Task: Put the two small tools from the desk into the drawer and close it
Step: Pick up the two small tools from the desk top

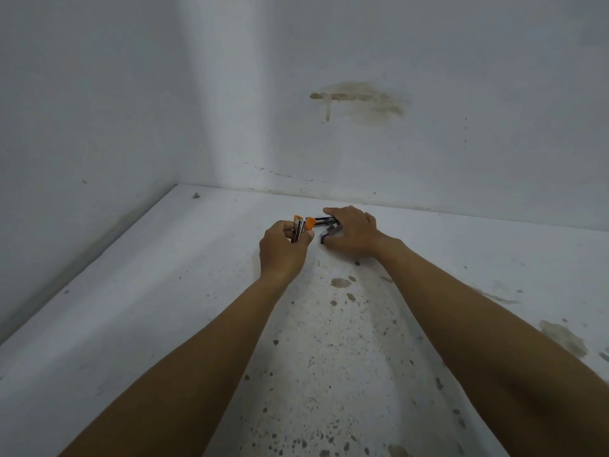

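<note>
My left hand (pixel 283 249) grips a small metal tool with an orange end (pixel 299 229), lifted a little off the white desk (pixel 164 308). A second dark tool with an orange tip (pixel 321 221) lies on the desk near the back wall, partly under the fingers of my right hand (pixel 351 232). A small purple-and-grey piece (pixel 326 237) sits under my right palm, mostly hidden. My right hand's fingers curl over these things; whether they grip them is unclear. No drawer is in view.
The desk fills a corner between two white walls, the back wall (pixel 362 103) bearing a brown stain. The desk surface is speckled with dark spots and stains (pixel 341 282). A small screw-like bit (pixel 196 195) lies at the far left corner.
</note>
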